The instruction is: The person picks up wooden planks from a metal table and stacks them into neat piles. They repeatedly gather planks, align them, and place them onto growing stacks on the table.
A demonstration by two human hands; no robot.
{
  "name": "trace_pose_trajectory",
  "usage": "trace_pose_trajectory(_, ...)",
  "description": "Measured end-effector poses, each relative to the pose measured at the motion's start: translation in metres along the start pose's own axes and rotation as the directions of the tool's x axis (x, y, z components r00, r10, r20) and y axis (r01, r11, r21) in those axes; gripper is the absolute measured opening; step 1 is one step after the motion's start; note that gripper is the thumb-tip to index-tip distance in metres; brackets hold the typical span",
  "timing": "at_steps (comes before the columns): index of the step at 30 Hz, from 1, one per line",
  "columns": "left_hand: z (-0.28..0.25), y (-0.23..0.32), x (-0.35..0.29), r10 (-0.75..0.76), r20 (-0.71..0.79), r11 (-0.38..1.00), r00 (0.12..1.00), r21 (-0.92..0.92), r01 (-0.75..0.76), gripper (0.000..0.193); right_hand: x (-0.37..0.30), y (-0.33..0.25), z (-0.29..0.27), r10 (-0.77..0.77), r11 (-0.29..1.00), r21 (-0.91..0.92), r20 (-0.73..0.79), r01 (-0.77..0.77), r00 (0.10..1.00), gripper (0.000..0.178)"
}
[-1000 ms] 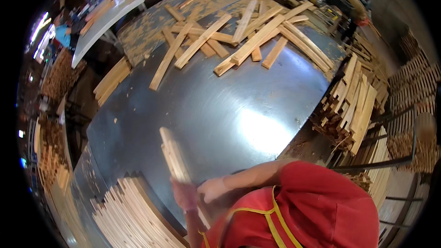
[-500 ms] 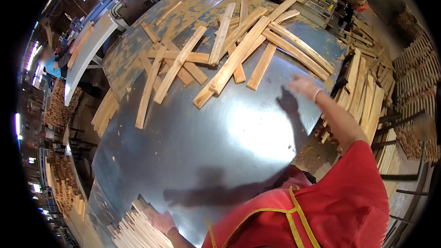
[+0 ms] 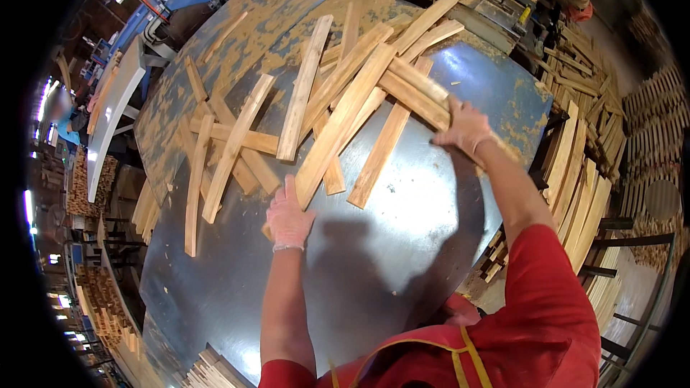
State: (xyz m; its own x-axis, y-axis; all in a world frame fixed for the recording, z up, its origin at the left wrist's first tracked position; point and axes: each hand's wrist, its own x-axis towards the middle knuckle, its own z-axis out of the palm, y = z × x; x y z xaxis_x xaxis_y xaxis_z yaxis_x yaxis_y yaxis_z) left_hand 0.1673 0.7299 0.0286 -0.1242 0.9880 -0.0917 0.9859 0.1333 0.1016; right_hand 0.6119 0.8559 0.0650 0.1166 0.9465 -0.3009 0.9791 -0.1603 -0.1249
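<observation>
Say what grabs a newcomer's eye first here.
Wooden strips lie crisscrossed over the far part of the metal table. Next, the right hand is on the rightmost strips, and the left hand is at their near edge. A red sleeve stands out at lower right.

both arms stretch forward, backs of the hands uppermost. the left arm runs nearly straight ahead, left hand in line with it, one finger extended. the right arm slants inward, right hand farther out, thumb apart from the fingers.
</observation>
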Motion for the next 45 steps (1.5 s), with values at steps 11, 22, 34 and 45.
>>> trace_pose_trajectory(11, 0.036, -0.081, -0.27, 0.157, 0.599, -0.087, 0.785, -0.784, 0.615, 0.077, -0.215, -0.072, 0.116, -0.366, 0.117, 0.956, 0.294, -0.27, 0.883, 0.125)
trace_pose_trajectory(22, 0.003, -0.168, -0.537, -0.073, 0.488, -0.612, 0.87, -0.711, 0.347, 0.073, -0.452, -0.31, 0.252, -0.778, 0.198, 0.954, 0.294, -0.227, 0.555, 0.06)
trace_pose_trajectory(34, 0.063, -0.234, -0.645, -0.286, 0.506, -0.335, 0.814, -0.848, 0.41, 0.09, -0.554, -0.369, 0.28, -0.542, 0.722, 0.691, 0.577, -0.012, 0.611, 0.046)
trace_pose_trajectory(45, 0.024, -0.282, -0.737, -0.716, -0.054, 0.696, 0.696, -0.117, 0.708, 0.091, -0.707, -0.476, 0.347, -0.674, 0.56, 0.576, 0.735, 0.596, -0.078, 0.039)
